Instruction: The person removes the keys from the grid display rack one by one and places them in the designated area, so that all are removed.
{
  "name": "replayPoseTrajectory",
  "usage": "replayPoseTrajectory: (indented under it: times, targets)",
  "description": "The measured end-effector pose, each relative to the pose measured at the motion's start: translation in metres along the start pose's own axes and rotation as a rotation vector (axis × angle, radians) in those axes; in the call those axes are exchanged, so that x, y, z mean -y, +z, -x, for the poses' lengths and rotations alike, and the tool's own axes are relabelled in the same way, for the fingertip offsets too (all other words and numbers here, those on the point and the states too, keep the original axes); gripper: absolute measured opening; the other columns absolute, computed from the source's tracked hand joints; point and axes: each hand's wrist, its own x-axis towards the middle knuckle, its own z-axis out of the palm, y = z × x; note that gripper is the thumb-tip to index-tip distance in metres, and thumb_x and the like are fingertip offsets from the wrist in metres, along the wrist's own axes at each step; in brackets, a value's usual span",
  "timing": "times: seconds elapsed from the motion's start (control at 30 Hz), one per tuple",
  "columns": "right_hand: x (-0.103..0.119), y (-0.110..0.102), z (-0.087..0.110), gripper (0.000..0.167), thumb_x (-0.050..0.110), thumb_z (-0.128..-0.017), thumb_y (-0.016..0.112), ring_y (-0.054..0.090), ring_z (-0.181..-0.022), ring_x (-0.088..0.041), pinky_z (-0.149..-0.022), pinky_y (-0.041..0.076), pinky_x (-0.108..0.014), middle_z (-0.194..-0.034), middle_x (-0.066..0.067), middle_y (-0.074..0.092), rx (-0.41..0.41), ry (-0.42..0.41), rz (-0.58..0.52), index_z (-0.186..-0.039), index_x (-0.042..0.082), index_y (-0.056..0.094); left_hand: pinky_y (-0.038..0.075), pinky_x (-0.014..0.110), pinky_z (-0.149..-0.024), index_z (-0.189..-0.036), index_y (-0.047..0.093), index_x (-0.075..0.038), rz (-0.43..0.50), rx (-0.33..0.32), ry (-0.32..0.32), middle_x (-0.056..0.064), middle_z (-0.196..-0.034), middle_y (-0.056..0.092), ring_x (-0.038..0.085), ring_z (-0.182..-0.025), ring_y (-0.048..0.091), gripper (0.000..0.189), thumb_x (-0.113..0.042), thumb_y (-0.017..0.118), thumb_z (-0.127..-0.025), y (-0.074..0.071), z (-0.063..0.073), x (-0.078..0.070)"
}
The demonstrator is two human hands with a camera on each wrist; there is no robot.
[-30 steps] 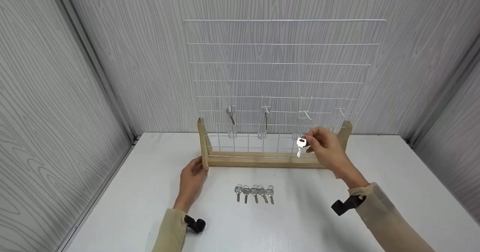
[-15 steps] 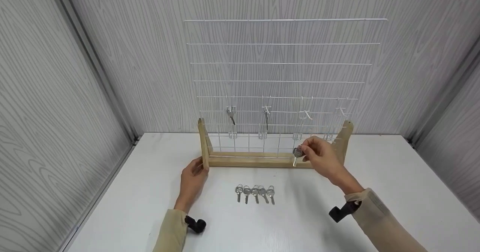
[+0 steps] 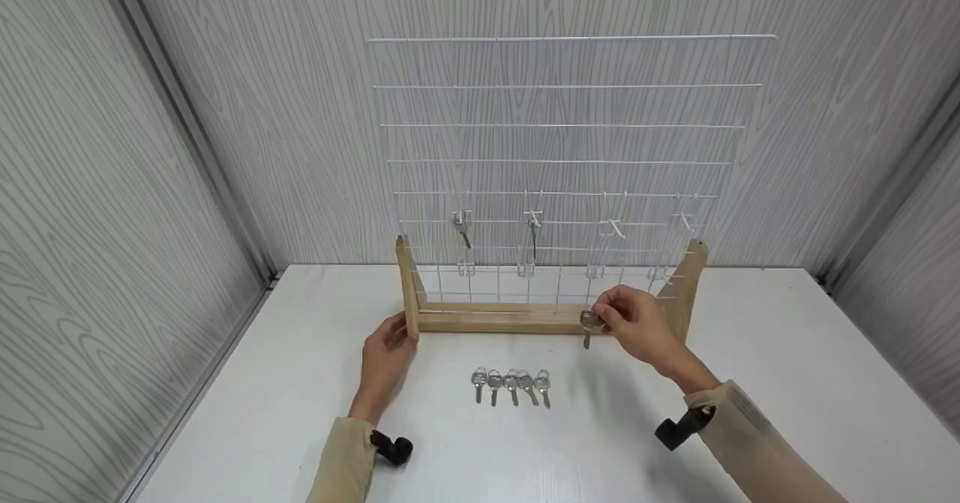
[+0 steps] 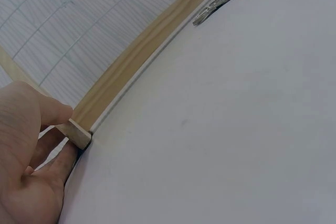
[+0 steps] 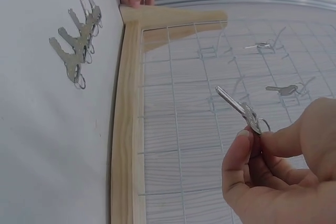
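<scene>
My right hand (image 3: 643, 329) pinches a silver key (image 3: 586, 318) by its small ring, between thumb and fingers. In the head view this key hangs blade down, overlapping the front rail of the wooden stand (image 3: 502, 324). The right wrist view shows the ring (image 5: 264, 125) right at the fingertips. At the stand's left end, my left hand (image 3: 386, 354) grips the foot (image 4: 77, 134), thumb on top and fingers around the outer side. Several more keys (image 3: 511, 384) with rings lie in a row on the white table, in front of the stand.
A white wire grid (image 3: 570, 126) rises from the stand. One key (image 3: 462, 226) hangs on its left hook, another key (image 3: 533, 226) on the hook beside it. Two upper hooks to the right, including a bare hook (image 3: 615, 228), carry nothing. Panelled walls (image 3: 112, 151) enclose the table.
My right hand has moved down and slightly left with the key, from in front of the grid to the front rail. The left hand stays on the stand.
</scene>
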Motion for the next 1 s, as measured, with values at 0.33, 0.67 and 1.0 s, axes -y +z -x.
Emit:
replayPoseTrajectory:
  times: [0.33, 0.67, 1.0]
  targets:
    - [-0.016, 0.011, 0.002, 0.01, 0.003, -0.108, 0.06, 0.068, -0.087, -0.019, -0.074, 0.062, -0.021, -0.1, -0.019, 0.072, 0.037, 0.023, -0.02, -0.106, -0.005, 0.066, 0.051, 0.043, -0.12, -0.154, 0.053, -0.005, -0.015, -0.008, -0.007, 0.021, -0.157, 0.054, 0.038, -0.148, 0.052, 0.051, -0.007, 0.064, -0.105, 0.001, 0.001, 0.0]
    - [-0.03, 0.02, 0.004, 0.009, 0.001, -0.109, 0.057, 0.072, -0.095, -0.026, -0.078, 0.066, -0.028, -0.104, -0.019, 0.073, 0.091, 0.028, -0.038, -0.105, -0.004, 0.064, 0.051, 0.045, -0.12, -0.154, 0.055, -0.006, 0.018, 0.0, 0.002, 0.021, -0.158, 0.054, 0.039, -0.148, 0.051, 0.05, -0.008, 0.065, -0.104, 0.001, 0.003, -0.002]
    - [-0.039, 0.026, 0.003, 0.009, 0.001, -0.109, 0.056, 0.072, -0.094, -0.024, -0.08, 0.067, -0.03, -0.105, -0.02, 0.07, 0.178, 0.029, -0.065, -0.109, -0.006, 0.062, 0.05, 0.041, -0.121, -0.155, 0.052, -0.004, -0.003, 0.008, 0.017, 0.019, -0.157, 0.054, 0.036, -0.148, 0.052, 0.051, -0.007, 0.063, -0.105, 0.001, 0.002, 0.0]
